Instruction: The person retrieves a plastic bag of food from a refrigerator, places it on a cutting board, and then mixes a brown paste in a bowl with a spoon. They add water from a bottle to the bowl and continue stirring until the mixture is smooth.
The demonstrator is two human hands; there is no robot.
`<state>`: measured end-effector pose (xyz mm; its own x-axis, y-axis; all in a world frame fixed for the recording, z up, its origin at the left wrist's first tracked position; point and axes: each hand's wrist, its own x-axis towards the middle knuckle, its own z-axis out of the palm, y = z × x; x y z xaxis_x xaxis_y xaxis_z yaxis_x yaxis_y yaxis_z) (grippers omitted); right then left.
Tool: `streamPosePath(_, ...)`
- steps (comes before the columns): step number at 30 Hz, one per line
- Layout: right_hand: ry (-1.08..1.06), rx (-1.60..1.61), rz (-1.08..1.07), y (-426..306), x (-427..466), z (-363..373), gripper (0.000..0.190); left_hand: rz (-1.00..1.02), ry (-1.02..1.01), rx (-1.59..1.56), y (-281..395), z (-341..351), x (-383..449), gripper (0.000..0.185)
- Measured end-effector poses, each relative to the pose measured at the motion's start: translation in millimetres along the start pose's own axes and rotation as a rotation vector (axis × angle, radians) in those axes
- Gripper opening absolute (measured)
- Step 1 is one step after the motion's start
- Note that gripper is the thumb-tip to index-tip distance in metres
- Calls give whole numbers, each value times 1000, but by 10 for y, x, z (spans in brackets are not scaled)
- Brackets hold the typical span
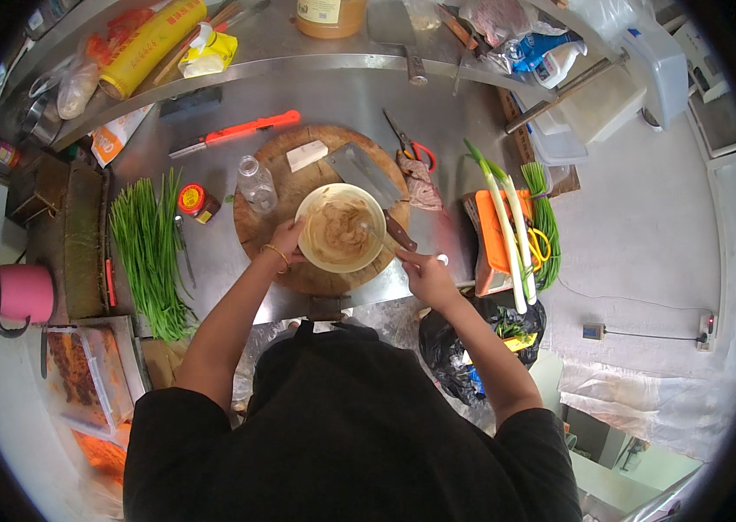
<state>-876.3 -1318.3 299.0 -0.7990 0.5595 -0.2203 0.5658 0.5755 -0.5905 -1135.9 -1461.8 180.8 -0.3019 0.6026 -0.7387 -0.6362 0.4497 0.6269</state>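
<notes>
My left hand (289,241) grips the left rim of a cream bowl (303,251), which holds a thick light-brown paste (338,231). In my right hand (425,275) is the handle of a metal utensil (381,237); its tip rests in the paste, so its shape is hidden. Below the bowl lies a round wooden chopping board (263,261). On the board are a cleaver (365,171) with a wooden handle, partly behind the bowl, a whitish block (307,156) and an empty-looking clear bottle (256,184).
Left of the board are green chives (149,261), a red-lidded jar (196,201) and an orange-handled knife (237,132). Scissors (415,149) lie at the upper right. Leeks (506,222) rest on an orange tray (491,241). A metal shelf edge (316,62) runs across the back.
</notes>
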Motion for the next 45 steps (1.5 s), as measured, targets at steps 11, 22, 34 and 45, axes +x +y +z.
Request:
streamPosePath(11, -19, 55, -69, -355, -125, 340, 29, 94, -39, -316, -225, 208, -307, 40)
streamPosePath(22, -6, -120, -53, -259, -164, 450, 48, 128, -55, -388, -223, 239, -324, 41)
streamPosePath(34, 24, -164, 27, -367, -65, 561, 39, 129, -67, -422, -257, 242, -295, 39)
streamPosePath(45, -14, -266, 125, -592, 34, 358, 38, 86, -49, -474, -208, 275, -346, 38)
